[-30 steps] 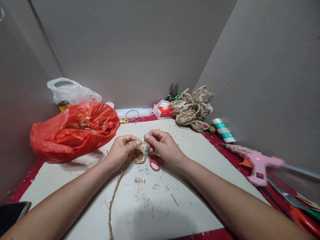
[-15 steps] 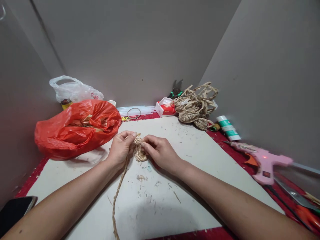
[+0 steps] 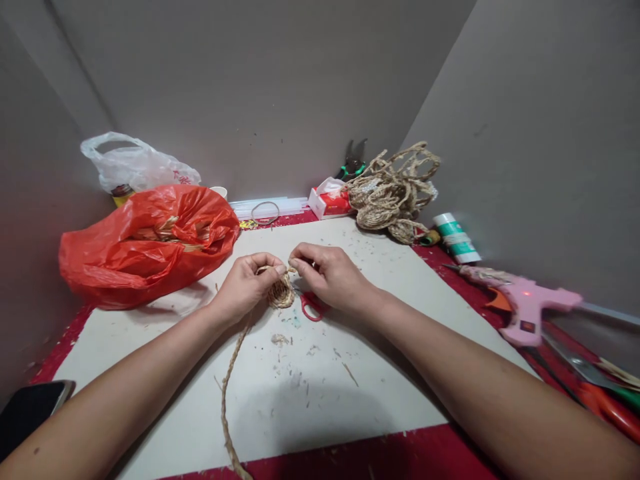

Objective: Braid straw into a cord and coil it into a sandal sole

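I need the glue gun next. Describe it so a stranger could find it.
Start at the white work board and look past its right edge, onto the red surface by the grey wall. The glue gun lies there, the only pink tool, with a lit red light.

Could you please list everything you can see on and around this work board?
coiled straw piece: one, tan, centre of the board, pinched by both hands
braided straw rope: one, tan, trailing from the coil to the near edge
small scissors: one, red handles, under the right hand
white board: one, littered with straw scraps
red plastic bag: one, far left, straw inside
white plastic bag: one, behind the red bag
pile of braided rope: one, tan, far right corner
tissue box: one, red and white, back wall
ring: one, back edge
glue gun: one, pink, right
tube: one, white and green, right
phone: one, dark, near left
left hand: one
right hand: one
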`<state>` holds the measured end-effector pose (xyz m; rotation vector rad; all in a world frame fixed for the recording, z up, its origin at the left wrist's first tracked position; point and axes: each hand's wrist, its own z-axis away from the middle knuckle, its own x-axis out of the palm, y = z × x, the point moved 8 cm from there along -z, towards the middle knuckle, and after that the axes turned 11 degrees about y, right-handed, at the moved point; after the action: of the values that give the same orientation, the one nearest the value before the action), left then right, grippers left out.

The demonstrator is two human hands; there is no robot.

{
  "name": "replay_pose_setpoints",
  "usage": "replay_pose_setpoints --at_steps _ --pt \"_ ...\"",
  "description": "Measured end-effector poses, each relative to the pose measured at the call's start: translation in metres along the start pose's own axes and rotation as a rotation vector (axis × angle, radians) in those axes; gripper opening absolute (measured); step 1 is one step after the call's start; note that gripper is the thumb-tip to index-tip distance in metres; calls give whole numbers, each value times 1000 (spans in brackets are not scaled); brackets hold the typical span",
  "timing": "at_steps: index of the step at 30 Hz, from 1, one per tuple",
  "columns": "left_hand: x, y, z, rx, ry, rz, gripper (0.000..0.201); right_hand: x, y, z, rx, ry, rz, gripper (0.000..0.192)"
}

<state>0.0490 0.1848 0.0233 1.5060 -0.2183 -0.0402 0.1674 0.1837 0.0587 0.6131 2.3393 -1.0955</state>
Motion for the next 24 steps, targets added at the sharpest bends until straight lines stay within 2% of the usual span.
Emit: replay_pose_setpoints --at_steps 4,7,9,12,15,18,20,22,24 --pt "5 -4 2 -139 -79 153 25 1 2 -1 95 -9 -177 16" --pt "3 -2 1 -129 -25 174 24 6 1 1 117 -28 -208 16" --pt "-3 2 0 -65 69 137 23 10 -2 4 93 -39 -176 17" --pt "-13 13 1 128 224 -48 19 15 -11 10 -10 -41 -49 19" --pt "-15 23 5 327 272 -294 14 15 -22 15 -139 -38 104 20" --pt "-10 27 7 447 221 -500 13 12 -31 15 -250 -54 237 19" --pt "-6 26 7 466 162 -565 12 9 -32 13 -281 -65 305 17" --pt "-2 21 6 410 83 -535 11 5 -29 10 -266 -80 323 15" --pt "1 15 4 300 16 -415 10 2 -21 5 -193 -97 257 14"
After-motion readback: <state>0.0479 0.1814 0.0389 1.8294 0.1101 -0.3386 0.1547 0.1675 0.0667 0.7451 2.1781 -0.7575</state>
